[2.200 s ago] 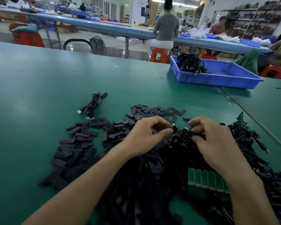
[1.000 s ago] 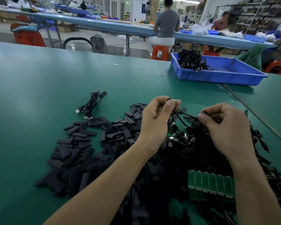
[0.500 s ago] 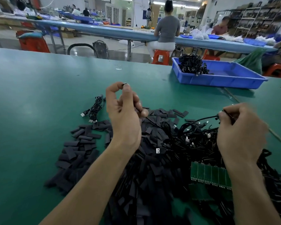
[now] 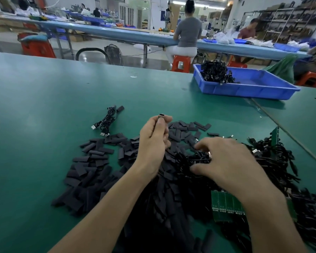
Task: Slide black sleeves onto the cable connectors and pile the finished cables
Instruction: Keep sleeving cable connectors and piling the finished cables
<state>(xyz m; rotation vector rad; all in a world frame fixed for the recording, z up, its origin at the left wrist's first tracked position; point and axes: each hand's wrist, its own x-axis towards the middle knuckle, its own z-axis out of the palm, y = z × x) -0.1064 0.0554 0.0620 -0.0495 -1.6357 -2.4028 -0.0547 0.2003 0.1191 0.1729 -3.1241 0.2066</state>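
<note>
Above sleeve pile (image 4: pixel 91 167), left hand (image 4: pixel 153 141) pinches connector (image 4: pixel 161 116); right hand (image 4: pixel 226 161) rests loose-fingered on cable tangle (image 4: pixel 274 161).

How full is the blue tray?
Mostly empty: the blue tray holds one clump of black cables at its left end; its remaining floor shows bare.

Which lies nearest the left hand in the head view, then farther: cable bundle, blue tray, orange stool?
1. cable bundle, just left of the left hand.
2. blue tray, far right on the table.
3. orange stool, beyond the table.
</note>
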